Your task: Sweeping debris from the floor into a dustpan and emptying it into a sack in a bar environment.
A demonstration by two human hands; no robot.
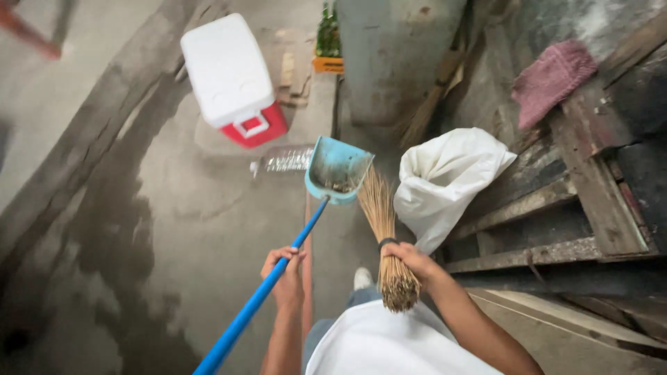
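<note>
Open concrete floor [208, 222] to the left, stained dark along a timber edge; hemmed in on the right by wooden pallets [577, 201]. One left hand [286, 274] clenched round the blue handle [257, 298] of one light-blue dustpan [337, 170], tipped up at centre, with dark debris inside (a small heap near its back). One right hand [410, 262] gripping one stick broom [385, 229], bristles touching the dustpan's right edge. Just right of that, one white sack [445, 180], mouth open, contents hidden. Farther left: one red cooler [233, 80] with white lid shut; one clear plastic bottle [281, 161] lying beside it.
</note>
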